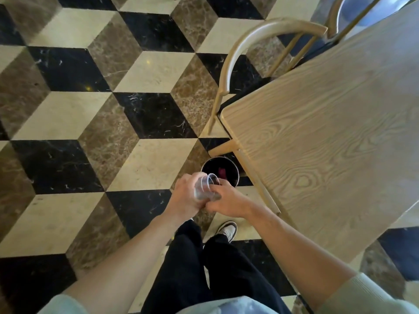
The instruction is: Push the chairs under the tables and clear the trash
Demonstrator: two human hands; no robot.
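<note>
A clear plastic cup [207, 186] is tilted between both hands, just in front of a small round black bin [233, 172] on the floor. My left hand [184, 196] wraps the cup's left side. My right hand [226, 200] grips its base from the right. Something red lies inside the bin. A light wooden table [328, 143] fills the right side. A wooden chair [260, 41] with a curved back stands tucked at its far left corner, its dark seat partly under the tabletop.
The floor is a marble cube pattern in cream, brown and black. A second chair with a grey seat [362, 10] shows at the top right. The table's legs [224, 148] reach the floor beside the bin. My legs and shoe [227, 230] are below the hands.
</note>
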